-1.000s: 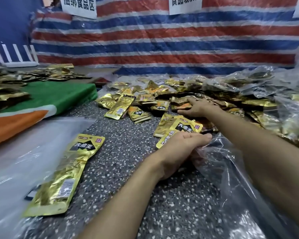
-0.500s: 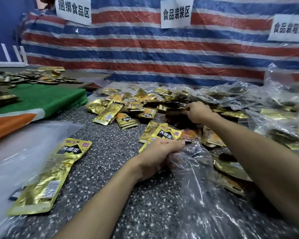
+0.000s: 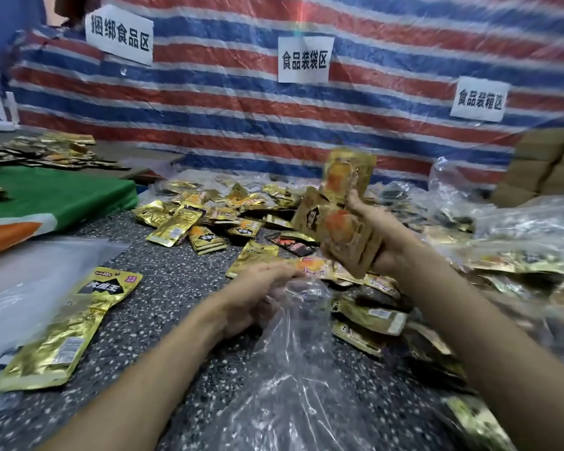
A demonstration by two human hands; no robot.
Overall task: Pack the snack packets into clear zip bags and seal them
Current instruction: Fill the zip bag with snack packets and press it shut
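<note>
Right hand [image 3: 383, 236], centre right of frame, is raised off the counter [image 3: 163, 288]. Its grip is closed round a fanned bundle of gold snack packets [image 3: 342, 222]. The bundle is blurred and I cannot count the packets. Their long axes stand roughly upright, top ends leaning slightly toward upper right.

Left hand [image 3: 258, 294], lower centre, has its fingers curled on the crumpled upper edge of the clear zip bag [image 3: 300, 369] and pinches the film.

The bag lies on the counter with its long axis running from that pinched edge down to the bottom of the frame. The mouth points up-frame, toward the loose packet pile [image 3: 209, 219]. The film is too creased to tell how far the mouth gapes.

Key relation: the bag mouth sits below and left of the held bundle, near it but not touching. The left hand is already at the mouth and the right hand is the carrier.

Judgement: the load step is in hand. The bundle likely needs tipping so its long axis lines up with the bag's, lower ends first. The fanned corners may snag the slack rim.
</note>
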